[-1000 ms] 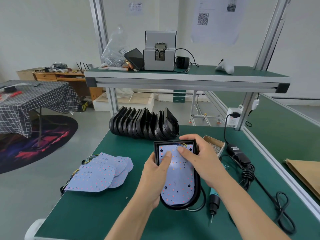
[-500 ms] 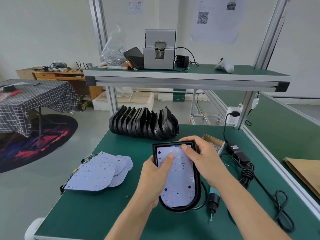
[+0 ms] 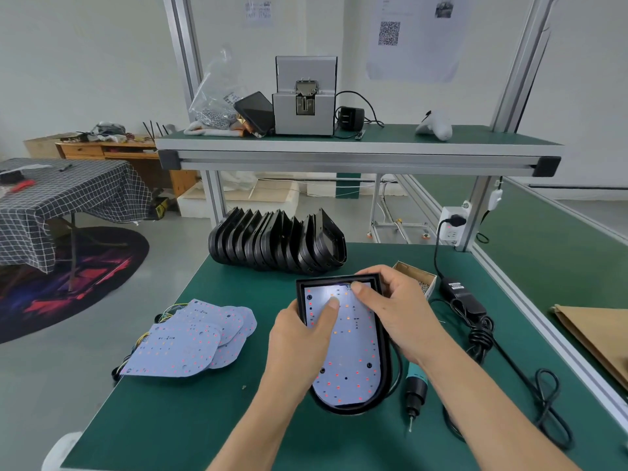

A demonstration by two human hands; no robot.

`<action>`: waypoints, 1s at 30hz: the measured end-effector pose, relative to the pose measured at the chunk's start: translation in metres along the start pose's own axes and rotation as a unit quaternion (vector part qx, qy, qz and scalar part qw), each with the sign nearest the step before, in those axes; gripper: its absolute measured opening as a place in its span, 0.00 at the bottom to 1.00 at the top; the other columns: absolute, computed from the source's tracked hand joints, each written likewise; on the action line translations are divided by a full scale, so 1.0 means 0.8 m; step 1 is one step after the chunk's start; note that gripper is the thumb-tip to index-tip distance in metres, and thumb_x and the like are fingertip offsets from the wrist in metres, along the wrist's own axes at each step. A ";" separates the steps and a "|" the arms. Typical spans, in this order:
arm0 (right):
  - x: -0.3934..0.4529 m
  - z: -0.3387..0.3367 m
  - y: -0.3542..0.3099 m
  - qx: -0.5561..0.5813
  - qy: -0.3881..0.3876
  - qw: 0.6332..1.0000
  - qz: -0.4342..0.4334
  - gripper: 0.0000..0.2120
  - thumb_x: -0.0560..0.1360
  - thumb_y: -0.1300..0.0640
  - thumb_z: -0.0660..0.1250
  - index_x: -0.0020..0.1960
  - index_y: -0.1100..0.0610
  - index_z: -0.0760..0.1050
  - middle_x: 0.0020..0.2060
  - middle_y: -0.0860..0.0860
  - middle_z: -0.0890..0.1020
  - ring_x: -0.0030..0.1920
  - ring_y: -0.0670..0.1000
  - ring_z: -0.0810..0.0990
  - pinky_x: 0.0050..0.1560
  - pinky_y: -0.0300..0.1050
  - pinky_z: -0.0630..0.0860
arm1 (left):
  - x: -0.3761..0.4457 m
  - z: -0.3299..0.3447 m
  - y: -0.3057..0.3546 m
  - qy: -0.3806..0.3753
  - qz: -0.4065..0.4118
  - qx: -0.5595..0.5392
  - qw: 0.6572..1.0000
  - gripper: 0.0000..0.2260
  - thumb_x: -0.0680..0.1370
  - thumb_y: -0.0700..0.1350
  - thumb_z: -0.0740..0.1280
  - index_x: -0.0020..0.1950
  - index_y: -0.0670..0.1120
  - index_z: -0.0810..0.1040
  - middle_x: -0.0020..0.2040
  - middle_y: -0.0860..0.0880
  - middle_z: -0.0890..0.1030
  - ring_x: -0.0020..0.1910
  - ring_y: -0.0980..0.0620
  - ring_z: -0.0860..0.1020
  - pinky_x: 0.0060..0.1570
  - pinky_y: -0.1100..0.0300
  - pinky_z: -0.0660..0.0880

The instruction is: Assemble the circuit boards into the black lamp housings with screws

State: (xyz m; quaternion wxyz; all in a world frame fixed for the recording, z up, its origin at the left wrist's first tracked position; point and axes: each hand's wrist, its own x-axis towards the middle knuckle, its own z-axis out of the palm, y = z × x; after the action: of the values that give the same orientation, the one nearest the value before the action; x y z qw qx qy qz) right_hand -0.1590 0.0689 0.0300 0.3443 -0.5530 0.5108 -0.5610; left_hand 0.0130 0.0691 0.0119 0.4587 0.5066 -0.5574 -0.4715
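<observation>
A black lamp housing [image 3: 350, 410] lies on the green bench in front of me, with a white circuit board [image 3: 350, 355] dotted with red LEDs seated inside it. My left hand [image 3: 299, 338] grips the housing's left edge, its thumb pressing on the upper part of the board. My right hand [image 3: 394, 311] holds the top right corner, thumb tip resting near the board's top edge. More black housings [image 3: 275, 243] stand in a row behind. Several loose circuit boards [image 3: 190, 338] with coloured wires lie to the left.
A teal electric screwdriver [image 3: 414, 389] lies just right of the housing. A small cardboard box of screws [image 3: 416, 278] sits behind my right hand. A power adapter [image 3: 458, 294] and coiled cable [image 3: 543, 402] run along the right. An overhead shelf [image 3: 339, 158] carries a grey screw feeder [image 3: 306, 96].
My right thumb has crept slightly toward the board's top edge and my left thumb shifted a little. The housing has barely moved.
</observation>
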 end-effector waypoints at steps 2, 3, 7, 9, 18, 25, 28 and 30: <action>-0.001 -0.001 0.002 0.013 0.006 1.000 0.007 0.07 0.79 0.59 0.74 0.49 0.47 0.84 0.46 0.56 0.86 0.43 0.48 0.80 0.51 0.53 0.79 | 0.001 0.000 0.000 0.002 0.002 0.012 1.000 0.19 0.71 0.67 0.68 0.52 0.54 0.82 0.46 0.56 0.86 0.46 0.53 0.85 0.45 0.50 0.85; -0.002 -0.001 0.002 0.009 0.007 1.000 0.003 0.07 0.79 0.59 0.75 0.49 0.46 0.84 0.44 0.54 0.86 0.42 0.47 0.80 0.49 0.49 0.78 | 0.001 0.000 -0.001 0.012 0.007 0.021 1.000 0.17 0.71 0.65 0.69 0.53 0.56 0.82 0.47 0.58 0.86 0.47 0.55 0.85 0.47 0.50 0.84; -0.004 0.002 0.003 -0.024 0.011 0.999 -0.018 0.07 0.80 0.55 0.73 0.51 0.42 0.82 0.43 0.48 0.86 0.41 0.44 0.81 0.46 0.35 0.77 | -0.002 0.002 -0.005 0.067 0.054 0.039 0.996 0.06 0.77 0.56 0.72 0.52 0.59 0.79 0.46 0.64 0.85 0.46 0.63 0.82 0.45 0.58 0.78; -0.005 0.000 0.003 -0.055 -0.001 0.998 -0.016 0.09 0.80 0.53 0.72 0.57 0.40 0.81 0.49 0.41 0.85 0.48 0.41 0.82 0.51 0.34 0.76 | -0.002 0.003 -0.003 0.075 0.064 0.034 0.995 0.05 0.78 0.55 0.72 0.52 0.59 0.79 0.46 0.63 0.85 0.46 0.62 0.83 0.46 0.57 0.79; -0.009 -0.003 0.002 -0.003 0.019 1.000 -0.001 0.08 0.79 0.58 0.74 0.55 0.47 0.82 0.48 0.48 0.87 0.51 0.53 0.85 0.52 0.47 0.83 | -0.001 -0.008 -0.004 -0.027 0.075 -0.036 0.996 0.14 0.74 0.55 0.73 0.58 0.65 0.76 0.54 0.61 0.85 0.53 0.58 0.84 0.46 0.60 0.83; -0.014 0.004 0.005 -0.024 0.045 0.998 -0.025 0.07 0.79 0.56 0.74 0.55 0.46 0.81 0.47 0.49 0.86 0.50 0.59 0.83 0.53 0.53 0.81 | 0.004 -0.018 -0.015 -0.060 0.108 -0.011 0.992 0.22 0.79 0.40 0.68 0.66 0.64 0.75 0.58 0.58 0.85 0.57 0.56 0.84 0.51 0.54 0.79; -0.014 0.006 0.004 -0.035 0.051 0.998 -0.027 0.07 0.79 0.56 0.74 0.54 0.46 0.81 0.47 0.48 0.86 0.50 0.58 0.83 0.54 0.54 0.80 | 0.004 -0.020 -0.019 -0.072 0.104 -0.023 0.992 0.22 0.79 0.41 0.68 0.69 0.60 0.75 0.60 0.56 0.85 0.60 0.53 0.83 0.56 0.50 0.80; -0.014 0.006 0.004 -0.019 0.055 0.998 -0.025 0.08 0.79 0.57 0.74 0.53 0.45 0.82 0.45 0.49 0.86 0.48 0.58 0.82 0.51 0.47 0.80 | 0.003 -0.019 -0.023 -0.073 0.099 -0.029 0.992 0.20 0.79 0.45 0.68 0.69 0.60 0.75 0.60 0.56 0.85 0.59 0.51 0.83 0.57 0.45 0.82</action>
State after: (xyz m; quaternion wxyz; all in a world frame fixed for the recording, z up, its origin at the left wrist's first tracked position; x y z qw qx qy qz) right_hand -0.1536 0.0782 0.0230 0.2911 -0.5404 0.5254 -0.5892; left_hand 0.0306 0.0648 -0.0038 0.4751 0.3999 -0.6230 -0.4756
